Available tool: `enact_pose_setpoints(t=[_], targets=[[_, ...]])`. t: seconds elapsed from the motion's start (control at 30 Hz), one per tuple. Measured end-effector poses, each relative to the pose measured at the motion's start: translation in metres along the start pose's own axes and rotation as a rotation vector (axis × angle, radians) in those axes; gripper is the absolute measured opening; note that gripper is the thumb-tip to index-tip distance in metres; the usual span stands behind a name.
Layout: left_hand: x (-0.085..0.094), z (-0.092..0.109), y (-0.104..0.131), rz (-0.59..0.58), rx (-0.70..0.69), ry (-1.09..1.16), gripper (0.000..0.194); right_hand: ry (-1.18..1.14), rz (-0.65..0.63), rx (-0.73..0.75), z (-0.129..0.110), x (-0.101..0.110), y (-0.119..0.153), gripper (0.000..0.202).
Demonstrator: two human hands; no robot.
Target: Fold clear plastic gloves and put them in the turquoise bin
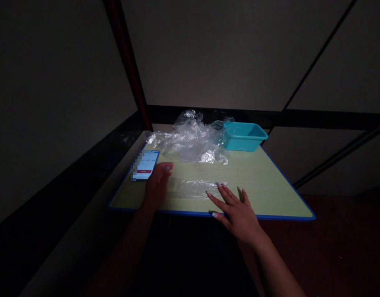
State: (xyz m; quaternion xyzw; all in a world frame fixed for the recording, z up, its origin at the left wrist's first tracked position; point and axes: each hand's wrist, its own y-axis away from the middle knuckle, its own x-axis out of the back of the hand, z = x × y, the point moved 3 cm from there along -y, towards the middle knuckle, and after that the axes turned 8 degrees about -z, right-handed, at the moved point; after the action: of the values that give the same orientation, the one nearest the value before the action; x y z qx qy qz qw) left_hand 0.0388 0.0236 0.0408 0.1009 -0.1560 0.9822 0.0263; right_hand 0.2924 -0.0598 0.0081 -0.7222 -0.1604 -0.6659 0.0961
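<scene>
A flattened strip of clear plastic, like a folded bag [190, 189], lies along the near part of the table. My right hand [239, 214] is spread over its right end, fingers apart and fingertips on or just above the plastic. At the left end is my left hand [159, 183], turned on its side and slightly blurred. Its fingers bend loosely toward the right, and nothing shows between them. Beyond the strip sits a crumpled heap of clear plastic bags [194, 140], apart from both hands.
A phone [148, 161] with a lit timer screen lies at the table's left, close to my left hand. The turquoise plastic basket [244, 142] stands at the back right, touching the heap. Blue edging [190, 213] runs round the pale table [270, 189]; walls rise behind and left.
</scene>
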Motion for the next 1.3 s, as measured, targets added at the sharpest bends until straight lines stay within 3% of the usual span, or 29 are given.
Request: enact_pose_setpoints(t=[0.1,0.17,0.23,0.37,0.5,0.73,0.8,0.9,1.0,1.1,1.17,1.23,1.3], targets=[[-0.014,0.010,0.022,-0.395,-0.213,-0.616,0.057,0.004,0.006,0.003,0.000,0.000,0.000,0.054],[-0.018,0.005,0.034,-0.568,-0.198,-0.859,0.063,0.007,0.012,0.006,0.000,0.000,0.000,0.054],[-0.016,-0.004,0.040,-0.630,-0.119,-0.968,0.063,0.007,0.018,0.009,0.000,0.001,0.001,0.054],[-0.002,-0.015,0.039,-0.673,-0.034,-0.977,0.057,0.007,0.026,0.015,0.000,0.000,0.001,0.055],[0.011,-0.012,0.031,-0.722,-0.001,-0.879,0.052,0.009,0.020,0.018,0.001,-0.002,0.001,0.054],[0.018,-0.022,0.020,-0.623,0.005,-0.893,0.054,-0.015,0.001,0.007,0.000,0.000,-0.001,0.054],[0.023,-0.027,0.019,-0.572,0.019,-0.939,0.052,-0.015,-0.002,0.005,0.000,0.001,-0.001,0.055],[0.030,-0.026,0.017,-0.400,0.066,-1.054,0.050,-0.020,0.003,0.006,0.000,0.000,-0.001,0.055],[0.022,-0.017,0.021,-0.286,0.016,-1.123,0.055,-0.029,0.015,0.009,0.001,-0.001,-0.001,0.055],[0.003,-0.013,0.031,-0.456,-0.104,-1.078,0.058,-0.037,0.026,0.015,0.001,-0.002,-0.001,0.056],[-0.004,-0.015,0.036,-0.589,-0.100,-1.036,0.058,-0.039,0.034,0.018,0.001,-0.002,-0.001,0.056],[-0.004,-0.019,0.037,-0.616,-0.060,-0.991,0.058,-0.039,0.037,0.020,0.001,-0.002,-0.001,0.056],[0.001,-0.020,0.035,-0.555,-0.047,-0.924,0.058,-0.040,0.031,0.020,0.001,-0.001,0.000,0.056]])
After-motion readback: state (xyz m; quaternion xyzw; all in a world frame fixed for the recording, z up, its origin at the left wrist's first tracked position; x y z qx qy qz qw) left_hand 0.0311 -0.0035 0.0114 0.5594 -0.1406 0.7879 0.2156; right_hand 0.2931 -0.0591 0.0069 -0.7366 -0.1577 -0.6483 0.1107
